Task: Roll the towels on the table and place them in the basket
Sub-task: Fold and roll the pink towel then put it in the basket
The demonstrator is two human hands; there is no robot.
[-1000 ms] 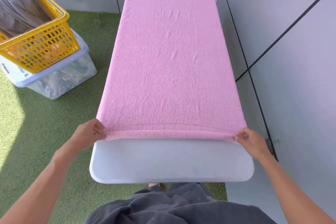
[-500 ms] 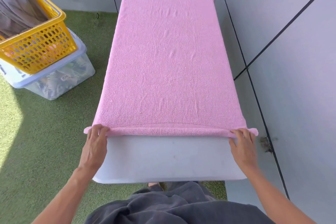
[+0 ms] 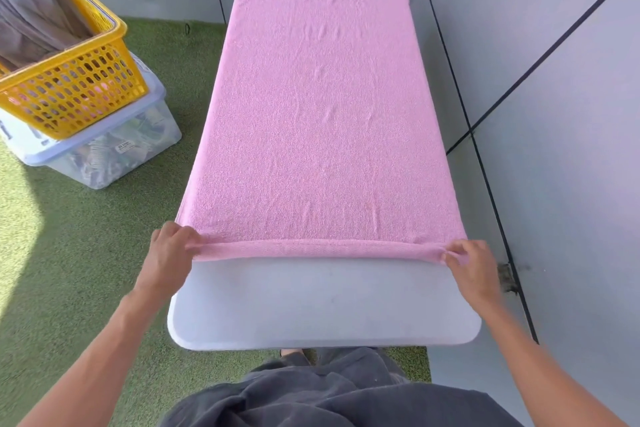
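Grey wall panels [image 3: 540, 45] close off the far and right sides of a small space floored with green artificial turf [image 3: 69, 270], where a white table [image 3: 322, 305] runs away from the person. Spread flat along the table lies a pink towel [image 3: 322, 107], covering all but the bare near end. Its near edge is turned over into a thin first roll, and both hands hold the ends of that roll: the left hand [image 3: 169, 258] has its fingers curled over the left corner, which sits right at the table's left edge, and the right hand [image 3: 469, 265] pinches the right corner between fingertips and thumb. Between the two grips the rolled hem runs straight across the table. Well away to the far left of the left hand, a yellow basket [image 3: 76, 90] with grey cloth [image 3: 31, 24] in it rests on a lidded clear plastic bin [image 3: 114, 152] on the turf.
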